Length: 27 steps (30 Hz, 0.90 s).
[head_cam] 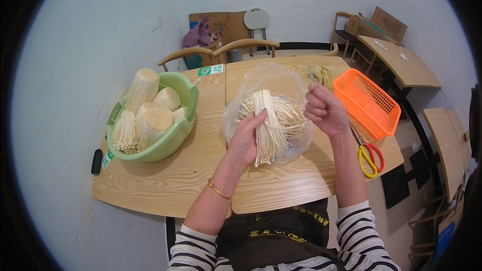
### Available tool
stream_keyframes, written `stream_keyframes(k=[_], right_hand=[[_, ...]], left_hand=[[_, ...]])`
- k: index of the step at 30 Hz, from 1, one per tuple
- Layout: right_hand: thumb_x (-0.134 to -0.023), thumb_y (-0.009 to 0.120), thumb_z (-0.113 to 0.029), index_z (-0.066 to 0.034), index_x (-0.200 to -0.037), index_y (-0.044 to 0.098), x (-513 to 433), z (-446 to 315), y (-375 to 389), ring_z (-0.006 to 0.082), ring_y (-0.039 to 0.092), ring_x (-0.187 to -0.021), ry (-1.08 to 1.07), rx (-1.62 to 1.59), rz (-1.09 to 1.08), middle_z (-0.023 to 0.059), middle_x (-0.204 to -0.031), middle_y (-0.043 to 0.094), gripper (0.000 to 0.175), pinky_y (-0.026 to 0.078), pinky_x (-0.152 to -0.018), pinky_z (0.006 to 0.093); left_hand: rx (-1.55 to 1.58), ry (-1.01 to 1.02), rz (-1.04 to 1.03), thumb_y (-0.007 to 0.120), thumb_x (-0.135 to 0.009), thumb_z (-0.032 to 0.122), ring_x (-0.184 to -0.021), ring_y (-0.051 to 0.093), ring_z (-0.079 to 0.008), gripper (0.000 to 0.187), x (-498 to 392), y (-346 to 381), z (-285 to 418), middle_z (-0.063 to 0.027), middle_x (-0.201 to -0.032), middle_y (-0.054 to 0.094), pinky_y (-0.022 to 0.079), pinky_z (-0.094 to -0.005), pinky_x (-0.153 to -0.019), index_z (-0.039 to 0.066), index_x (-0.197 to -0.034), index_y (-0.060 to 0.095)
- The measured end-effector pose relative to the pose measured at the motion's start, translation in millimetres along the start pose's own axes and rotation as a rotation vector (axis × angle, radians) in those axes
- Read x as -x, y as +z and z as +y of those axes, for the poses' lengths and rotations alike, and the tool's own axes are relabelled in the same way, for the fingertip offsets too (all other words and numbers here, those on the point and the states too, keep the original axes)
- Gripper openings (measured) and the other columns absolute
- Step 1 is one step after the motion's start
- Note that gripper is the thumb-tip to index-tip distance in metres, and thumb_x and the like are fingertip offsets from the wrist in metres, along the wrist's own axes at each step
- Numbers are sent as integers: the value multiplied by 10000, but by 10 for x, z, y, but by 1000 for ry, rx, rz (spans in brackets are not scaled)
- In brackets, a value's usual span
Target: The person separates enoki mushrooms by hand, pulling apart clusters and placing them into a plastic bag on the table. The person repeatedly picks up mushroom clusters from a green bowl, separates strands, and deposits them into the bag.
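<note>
My left hand [246,135] grips a bundle of enoki mushrooms [269,131], its caps towards me, above a clear plastic bag [260,79]. Loose enoki mushrooms [295,116] lie in the open bag behind the bundle. My right hand [325,109] is raised at the bag's right side, fingers curled; whether something thin is pinched in it cannot be told. A green plastic basin [192,109] at the left holds several thick enoki clusters [160,118], some with their cut root ends up.
Right of my right hand are an orange plastic basket [371,101] and scissors [369,158] with red and yellow handles. A yellowish crumpled cloth or glove [323,76] lies by the basket. Wooden chairs [244,45] stand behind the wooden table [203,192]; the wall is at the left.
</note>
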State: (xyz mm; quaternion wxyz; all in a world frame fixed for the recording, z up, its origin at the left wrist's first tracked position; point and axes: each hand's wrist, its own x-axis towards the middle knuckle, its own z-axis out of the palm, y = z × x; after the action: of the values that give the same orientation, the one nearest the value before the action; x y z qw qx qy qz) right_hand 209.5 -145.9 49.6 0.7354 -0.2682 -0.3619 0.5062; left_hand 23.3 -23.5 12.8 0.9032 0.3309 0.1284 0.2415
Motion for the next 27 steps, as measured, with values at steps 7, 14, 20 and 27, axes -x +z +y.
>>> stream_keyframes(k=[7,14,20,27], right_hand=[[-820,707,-217,-59,-854,607,-40,393,343,11,339,-468,230,724,209,-78,-565,452,190,221,-414,208],[-854,663,-202,-61,-807,604,-37,341,178,27,361,-471,253,566,144,-61,-566,461,160,249,-430,198],[-910,578,-212,-83,-823,565,-19,344,297,34,367,-474,301,403,156,-45,-607,479,156,247,-422,200],[-909,584,-250,-80,-851,564,-19,309,218,26,328,-473,367,525,67,-60,-584,432,181,217,-424,206]], left_hand=[[-57,47,-21,613,-896,185,-898,618,-134,275,27,19,-1,-52,-1025,624,529,-287,-770,51,-1126,543],[-33,19,-38,606,-899,179,-883,618,-126,261,19,-22,15,-45,-1014,625,526,-279,-751,50,-1117,544],[-136,-4,-144,606,-894,162,-845,624,-125,235,22,-19,16,-48,-980,634,527,-265,-714,39,-1090,563],[-237,53,-30,636,-873,138,-827,621,-102,264,34,57,-19,-43,-964,633,524,-246,-699,25,-1102,568]])
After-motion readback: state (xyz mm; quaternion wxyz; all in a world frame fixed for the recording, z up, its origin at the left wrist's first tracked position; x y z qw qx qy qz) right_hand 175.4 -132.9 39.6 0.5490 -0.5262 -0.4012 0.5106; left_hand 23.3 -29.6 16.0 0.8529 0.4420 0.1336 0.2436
